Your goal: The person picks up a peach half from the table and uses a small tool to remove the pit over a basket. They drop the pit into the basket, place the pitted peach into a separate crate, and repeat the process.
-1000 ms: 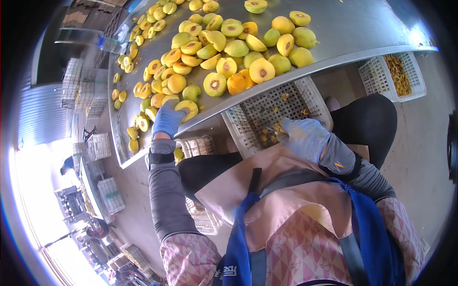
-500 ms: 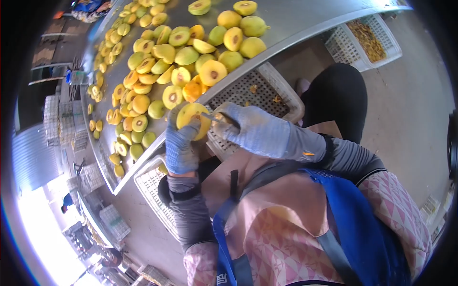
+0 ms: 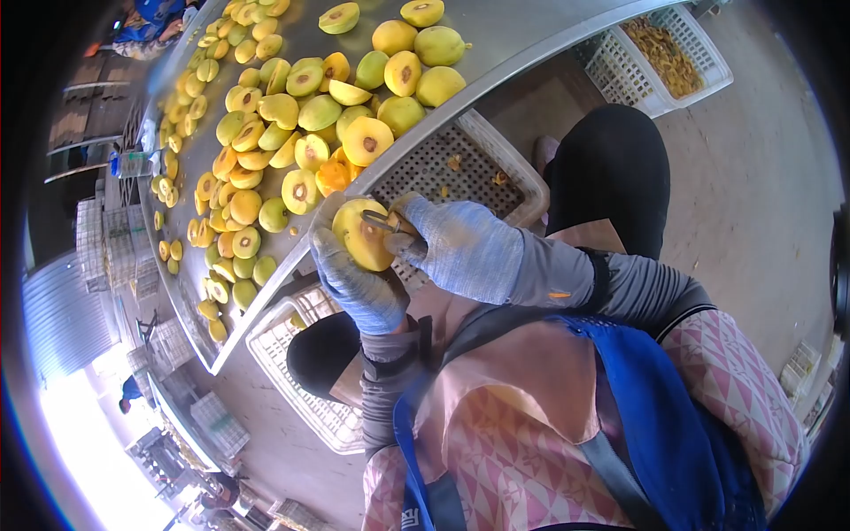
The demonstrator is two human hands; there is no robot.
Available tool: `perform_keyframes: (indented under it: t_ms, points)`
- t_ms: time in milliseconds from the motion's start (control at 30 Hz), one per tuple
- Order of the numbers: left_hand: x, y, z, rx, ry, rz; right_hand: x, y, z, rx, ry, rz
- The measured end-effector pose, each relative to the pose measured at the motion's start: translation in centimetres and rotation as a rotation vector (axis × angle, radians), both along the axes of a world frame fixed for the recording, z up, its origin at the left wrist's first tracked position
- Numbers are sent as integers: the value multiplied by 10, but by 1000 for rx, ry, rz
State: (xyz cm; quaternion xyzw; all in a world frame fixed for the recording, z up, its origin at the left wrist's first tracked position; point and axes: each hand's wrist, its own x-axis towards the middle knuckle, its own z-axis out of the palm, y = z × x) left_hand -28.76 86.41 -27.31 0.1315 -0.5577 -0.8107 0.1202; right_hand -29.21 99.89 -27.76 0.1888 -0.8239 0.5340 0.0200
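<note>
Fingers of the blue-gloved left hand [image 3: 359, 285] are cupping a round yellow fruit half [image 3: 359, 246], the blue-gloved right hand [image 3: 469, 250] grips a slim grey metal tool [image 3: 379, 219] up at it, and since that fruit's left the shiny metal bench [image 3: 505, 40], tool work's probably on.

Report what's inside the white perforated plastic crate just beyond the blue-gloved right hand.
The crate shows a few small yellow-brown scraps; the right hand and grey metal table hide parts of its floor.
</note>
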Motion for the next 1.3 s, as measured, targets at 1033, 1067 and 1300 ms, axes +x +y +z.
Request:
perform_keyframes:
  t_ms: [1033,1067,1300]
  points:
    - [-5,-5,-26,-1291,454,254,2,-3,-9,-68,-102,23]
    - [-3,-4,-25,-1291,451,251,2,-3,-9,-68,-106,23]
    - [1,0,-12,-1034,228,124,2,4,-6,49,24,59]
